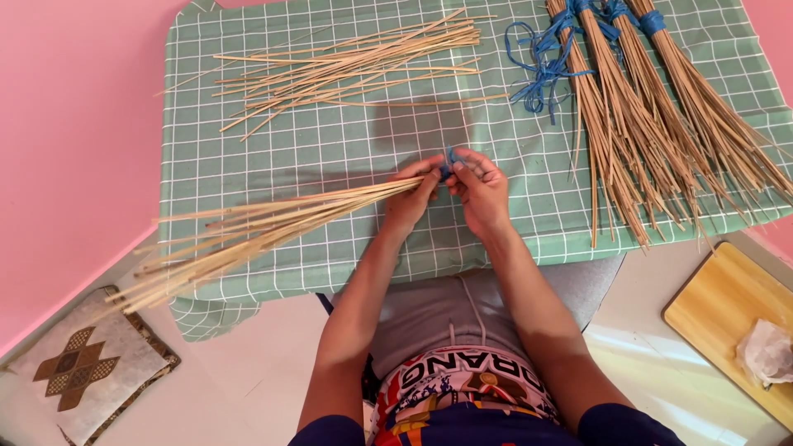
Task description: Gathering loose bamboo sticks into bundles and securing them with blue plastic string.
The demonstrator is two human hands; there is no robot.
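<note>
My left hand [410,196] grips the end of a bundle of thin straw-coloured sticks [248,233] that fans out to the left, past the table's edge. My right hand [479,186] pinches a blue band [448,161] at that same end, fingertips touching the left hand. Both hands are over a table covered in a green checked cloth [330,149].
Loose sticks [347,66] lie at the back of the cloth. A tangle of blue string [541,70] sits beside several tied stick bundles [661,124] at the right. A wooden board [731,318] with a crumpled bag and a patterned cushion [83,367] lie on the floor.
</note>
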